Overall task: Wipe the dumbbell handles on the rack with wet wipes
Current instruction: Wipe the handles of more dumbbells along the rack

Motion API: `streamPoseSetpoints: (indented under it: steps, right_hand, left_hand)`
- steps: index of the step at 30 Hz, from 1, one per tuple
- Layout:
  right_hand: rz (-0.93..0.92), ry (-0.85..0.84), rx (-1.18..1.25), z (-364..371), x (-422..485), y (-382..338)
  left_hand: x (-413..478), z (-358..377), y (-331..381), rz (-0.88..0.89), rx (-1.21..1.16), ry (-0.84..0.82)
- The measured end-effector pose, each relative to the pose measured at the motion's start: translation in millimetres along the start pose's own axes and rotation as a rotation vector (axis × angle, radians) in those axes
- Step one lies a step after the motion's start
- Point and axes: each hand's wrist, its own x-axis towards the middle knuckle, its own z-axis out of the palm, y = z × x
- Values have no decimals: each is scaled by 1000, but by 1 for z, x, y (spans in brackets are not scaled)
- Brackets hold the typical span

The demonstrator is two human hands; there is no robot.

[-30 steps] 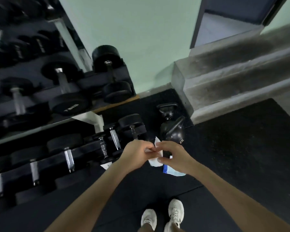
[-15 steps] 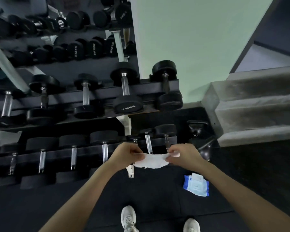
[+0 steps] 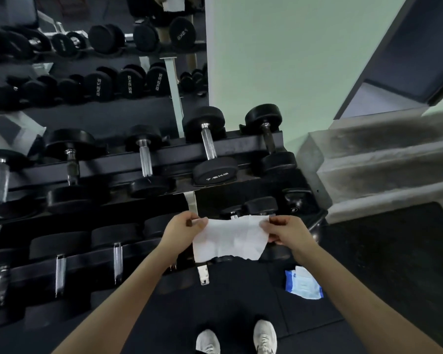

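Wet wipe (image 3: 229, 237) is hanging spread btwn both hands, in front of dumbbell rack (image 3: 138, 159). Left hand (image 3: 180, 229) & right hand (image 3: 288, 232) are each pinching a top corner w/ curled fingers. Wipes pack (image 3: 304, 283) is lying on floor mat (image 3: 240, 297).

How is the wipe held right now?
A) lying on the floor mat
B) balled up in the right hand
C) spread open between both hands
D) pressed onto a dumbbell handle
C: the left hand and the right hand each pinch an upper corner of the wet wipe, which hangs spread flat between them.
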Motion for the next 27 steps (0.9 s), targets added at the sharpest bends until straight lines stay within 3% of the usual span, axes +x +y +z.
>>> streamPoseSetpoints:
  steps: [2, 5, 8, 10, 14, 18, 21, 27]
  right_hand:
    - [-97, 107, -98, 10, 1, -6]
    - [-362, 254, -491, 17, -4, -25]
    - [-718, 209, -698, 18, -10, -50]
    - [-810, 104, -827, 14, -10, -61]
    - [-682, -5, -811, -6, -15, -80]
    - [-449, 21, -467, -34, -13, -72]
    - [-251, -157, -153, -49, -10, -46]
    - [-210, -196, -208, -83, 24, 8]
  left_hand:
    - [7, -1, -2, -54, -57, 2]
    - [11, -4, 1, -74, 2, -94]
    - [12, -6, 17, 129, 177, -165]
    - [13, -5, 39, 336, 226, -197]
    - [22, 13, 72, 534, 207, -329]
    - [25, 34, 93, 498, 79, -338]
    - [29, 53, 105, 502, 133, -340]
    - [41, 86, 118, 433, 234, -325]
